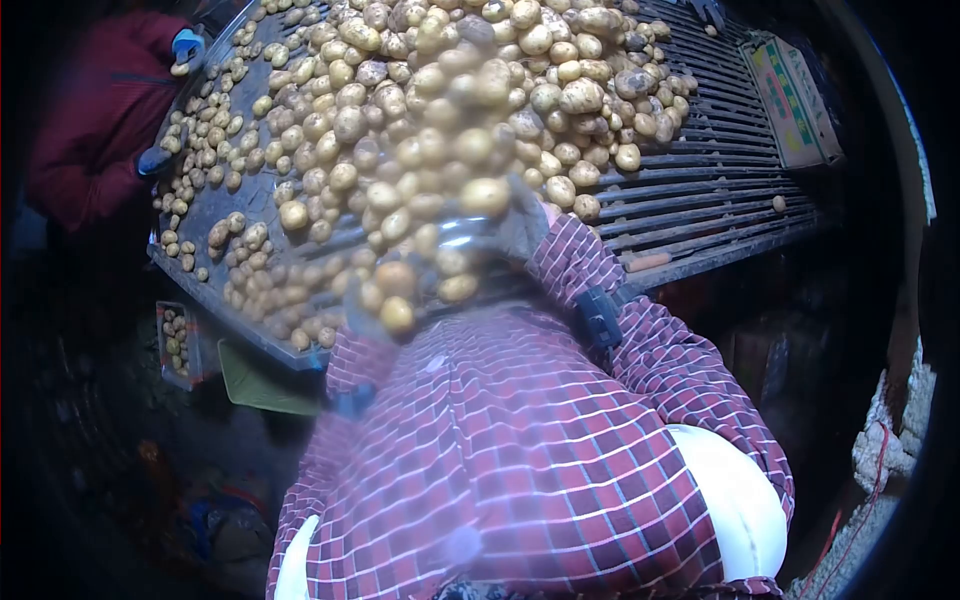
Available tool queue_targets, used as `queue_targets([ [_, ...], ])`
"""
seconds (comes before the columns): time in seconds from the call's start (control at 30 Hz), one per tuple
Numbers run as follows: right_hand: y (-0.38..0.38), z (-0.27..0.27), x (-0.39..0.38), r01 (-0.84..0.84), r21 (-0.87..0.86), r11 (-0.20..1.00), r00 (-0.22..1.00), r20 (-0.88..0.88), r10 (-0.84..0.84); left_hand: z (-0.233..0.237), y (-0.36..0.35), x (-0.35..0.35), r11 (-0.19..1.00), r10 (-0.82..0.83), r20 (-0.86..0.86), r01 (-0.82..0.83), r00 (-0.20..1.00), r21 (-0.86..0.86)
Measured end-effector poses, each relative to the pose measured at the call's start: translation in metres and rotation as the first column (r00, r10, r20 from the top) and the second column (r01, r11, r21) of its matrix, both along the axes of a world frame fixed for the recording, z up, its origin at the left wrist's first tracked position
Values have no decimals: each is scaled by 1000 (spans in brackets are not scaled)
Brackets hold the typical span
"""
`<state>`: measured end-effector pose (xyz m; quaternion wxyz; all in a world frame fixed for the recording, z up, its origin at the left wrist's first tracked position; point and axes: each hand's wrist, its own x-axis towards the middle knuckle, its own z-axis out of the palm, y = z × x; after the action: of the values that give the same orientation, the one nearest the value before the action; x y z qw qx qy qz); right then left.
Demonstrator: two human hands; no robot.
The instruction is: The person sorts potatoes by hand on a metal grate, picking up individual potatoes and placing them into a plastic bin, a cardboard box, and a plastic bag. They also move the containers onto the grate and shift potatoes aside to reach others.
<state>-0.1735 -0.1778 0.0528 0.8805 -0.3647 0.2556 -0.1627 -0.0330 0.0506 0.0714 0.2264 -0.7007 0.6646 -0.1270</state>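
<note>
A large heap of potatoes (350, 122) covers most of a dark slatted table (735, 170). My right hand (522, 225), in a grey glove, is at the near side of the heap, beside a large potato (485, 196). Blur smears my left hand (366, 308), which is low at the table's near edge next to a potato (396, 315). Between my hands lie several blurred potatoes and a shiny streaked surface (458, 233) that I cannot make out. Neither hand's fingers show clearly enough to tell what they grip.
At the left a co-worker in a dark red sleeve (100, 110) has gloved hands (187, 45) at the table's edge. Another gloved hand (708, 12) shows at the top. A cardboard box (795, 105) stands at right. Below left are a green container (262, 382) and a potato crate (196, 362).
</note>
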Motion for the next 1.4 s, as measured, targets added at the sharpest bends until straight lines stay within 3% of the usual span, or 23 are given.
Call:
queue_targets([
  [0.03, -2, -7, -3, -47, -160, 986, 998, -51, 39, -4, 1, 0, 971, 97, -594, -206, 798, -119],
  [0.13, -5, 16, -13, -224, -376, 899, 973, -134, 186, -62, 5, -5, 842, -10, -1000, -539, -19, 1],
  [0.2, 2, 26, -15, -194, -334, 922, 976, -163, 146, -72, 7, -4, 762, -207, -776, -596, -595, 254],
  [0.27, -1, 38, -13, -148, -318, 936, 979, -180, 94, -36, 2, 6, 722, -401, -191, -438, -896, 535],
  [0.3, -7, 43, -12, -120, -314, 942, 980, -187, 63, -16, -1, 9, 744, -448, 167, -262, -878, 615],
  [0.33, -21, 24, -15, -189, -426, 885, 967, -237, 92, -11, 1, 6, 736, -456, 123, -295, -882, 610],
  [0.37, -30, 20, -8, -159, -468, 869, 958, -287, 21, 25, -9, 2, 590, -504, -7, -351, -864, 727],
  [0.53, -84, 50, 31, -117, -880, 460, 811, -352, -468, -11, 17, 4, 770, -462, 189, -286, -867, 571],
  [0.63, -138, 27, 63, -387, -906, 169, 701, -408, -585, -22, 16, 3, 680, -359, -461, -566, -811, 466],
  [0.67, -146, 15, 71, -483, -874, 47, 667, -402, -627, -11, 22, 4, 697, -275, -718, -647, -640, 309],
  [0.7, -138, 21, 80, -598, -799, 66, 591, -495, -637, 14, 24, 5, 729, -195, -900, -672, -391, 134],
  [0.77, -118, 46, 97, -790, -602, 114, 400, -648, -648, 18, 34, 12, 771, -102, -987, -636, -125, 1],
  [0.83, -128, 25, 96, -716, -698, 23, 483, -518, -706, -20, 53, 28, 773, -83, -960, -625, -266, 107],
  [0.87, -126, 28, 97, -715, -698, 30, 479, -521, -706, -31, 57, 38, 773, -96, -871, -588, -481, 240],
  [0.9, -123, 30, 94, -715, -698, 41, 474, -527, -705, -41, 61, 49, 764, -133, -664, -503, -736, 404],
  [0.93, -124, 21, 90, -534, -816, 221, 580, -544, -607, -47, 62, 64, 754, -173, -368, -363, -914, 547],
  [0.97, -114, 36, 90, -325, -855, 403, 695, -505, -511, -50, 62, 75, 751, -205, -116, -232, -972, 619],
  [1.03, -59, 86, 73, -160, -626, 763, 852, -478, -213, -64, 51, 93, 756, -209, 158, -57, -965, 652],
  [1.07, -28, 89, 71, -189, -577, 795, 858, -491, -153, -44, 37, 82, 743, -335, 305, -51, -892, 667],
  [1.13, 34, 96, 66, -251, -473, 844, 858, -512, -32, -39, 23, 79, 746, -354, 306, -70, -884, 662],
  [1.23, 97, 79, 60, -494, -557, 667, 832, -527, 176, -46, 19, 78, 756, -333, 250, -99, -909, 647],
  [1.33, 90, 62, 47, -546, -690, 475, 834, -504, 225, -49, 16, 76, 755, -310, 225, -95, -923, 649],
  [1.4, 69, 58, 32, -521, -835, 178, 846, -477, 238, -52, 14, 74, 753, -303, 213, -96, -929, 651],
])
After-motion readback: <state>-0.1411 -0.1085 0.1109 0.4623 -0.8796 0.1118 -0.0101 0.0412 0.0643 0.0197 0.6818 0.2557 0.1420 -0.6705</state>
